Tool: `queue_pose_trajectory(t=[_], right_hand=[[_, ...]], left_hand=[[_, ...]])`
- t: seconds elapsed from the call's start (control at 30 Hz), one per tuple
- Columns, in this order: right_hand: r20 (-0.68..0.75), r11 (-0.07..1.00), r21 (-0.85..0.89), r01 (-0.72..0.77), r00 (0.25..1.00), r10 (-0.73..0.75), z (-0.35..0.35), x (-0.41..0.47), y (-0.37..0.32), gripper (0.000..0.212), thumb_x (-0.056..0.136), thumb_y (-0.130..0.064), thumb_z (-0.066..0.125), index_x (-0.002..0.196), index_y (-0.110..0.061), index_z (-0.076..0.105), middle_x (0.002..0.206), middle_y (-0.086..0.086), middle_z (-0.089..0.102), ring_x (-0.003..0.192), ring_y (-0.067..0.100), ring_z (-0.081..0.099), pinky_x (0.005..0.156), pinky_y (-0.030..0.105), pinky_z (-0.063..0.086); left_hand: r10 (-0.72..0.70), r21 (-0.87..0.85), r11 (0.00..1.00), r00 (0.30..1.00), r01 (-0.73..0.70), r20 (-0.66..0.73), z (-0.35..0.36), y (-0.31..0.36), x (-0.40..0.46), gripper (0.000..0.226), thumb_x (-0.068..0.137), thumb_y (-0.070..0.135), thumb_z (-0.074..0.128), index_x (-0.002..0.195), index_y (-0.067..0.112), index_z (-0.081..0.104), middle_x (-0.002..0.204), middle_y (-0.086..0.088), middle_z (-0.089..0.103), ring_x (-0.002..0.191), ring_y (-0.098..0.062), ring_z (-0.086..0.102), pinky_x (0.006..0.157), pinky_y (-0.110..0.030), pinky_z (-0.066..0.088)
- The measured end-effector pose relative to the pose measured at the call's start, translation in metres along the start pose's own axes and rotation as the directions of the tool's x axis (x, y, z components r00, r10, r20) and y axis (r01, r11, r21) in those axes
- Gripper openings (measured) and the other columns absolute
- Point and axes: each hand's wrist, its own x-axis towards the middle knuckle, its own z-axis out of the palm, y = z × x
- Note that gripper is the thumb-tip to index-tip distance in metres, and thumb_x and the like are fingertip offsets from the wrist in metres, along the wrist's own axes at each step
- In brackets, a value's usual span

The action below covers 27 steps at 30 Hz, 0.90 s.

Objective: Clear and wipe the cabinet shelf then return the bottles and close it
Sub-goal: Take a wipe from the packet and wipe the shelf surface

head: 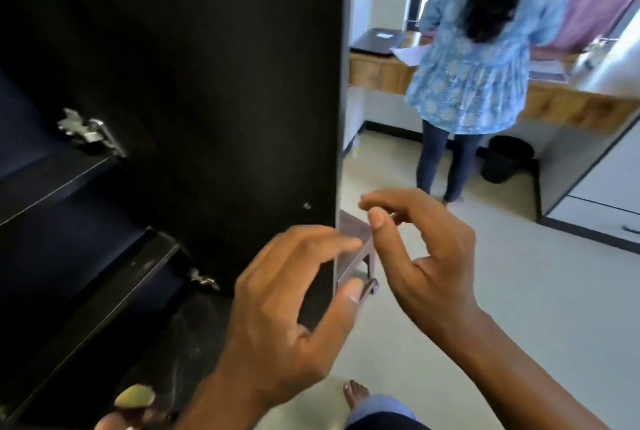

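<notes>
Cabinet door point(207, 83), flat matte black, metal hinges point(88, 133)

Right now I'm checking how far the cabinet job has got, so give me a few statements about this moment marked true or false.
1. The cabinet door is fully closed. False: it stands open, its hinges exposed.
2. The left hand is at the door's edge, by the handle. True.
3. The right hand carries a bottle. False: its fingers are loosely curled, with no bottle in them.
4. The visible shelves are packed with bottles. False: none show on them.
5. Another person stands at the wooden counter, back turned. True.
</notes>
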Motion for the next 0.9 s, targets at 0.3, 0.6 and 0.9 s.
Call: queue_pose_trajectory(t=[0.3,0.6,0.9], right_hand=[[0.024,0.961,-0.049,-0.272,0.962,0.273,-0.01,0.045,0.127,0.009,0.099,-0.018,0.067,0.102,-0.024,0.073,0.092,-0.018,0.072,0.088,0.011,0.07,0.072,0.024,0.056],[0.434,0.899,-0.199,-0.389,0.788,0.437,0.046,0.077,0.321,0.011,0.095,-0.033,0.068,0.103,-0.03,0.074,0.09,-0.023,0.072,0.082,0.003,0.069,0.074,0.031,0.061],[0.727,0.879,-0.277,-0.388,0.513,0.456,0.173,0.073,0.439,0.015,0.091,-0.025,0.066,0.104,-0.026,0.072,0.1,-0.007,0.077,0.088,0.014,0.072,0.079,0.03,0.055]], left_hand=[[-0.353,-0.055,0.928,0.915,0.369,0.195,0.14,-0.031,0.031,0.036,0.088,0.049,0.058,0.123,0.044,0.066,0.12,0.029,0.066,0.12,-0.005,0.062,0.098,-0.022,0.051],[-0.722,0.16,0.691,0.685,0.705,0.102,0.268,-0.134,0.067,0.065,0.089,0.05,0.063,0.15,0.038,0.046,0.157,0.021,0.042,0.148,-0.004,0.037,0.121,-0.03,0.037],[-0.903,0.37,0.404,0.429,0.837,0.014,0.325,-0.261,0.073,0.079,0.098,0.039,0.065,0.164,0.021,0.026,0.173,0.0,0.022,0.163,-0.021,0.011,0.128,-0.036,0.02]])
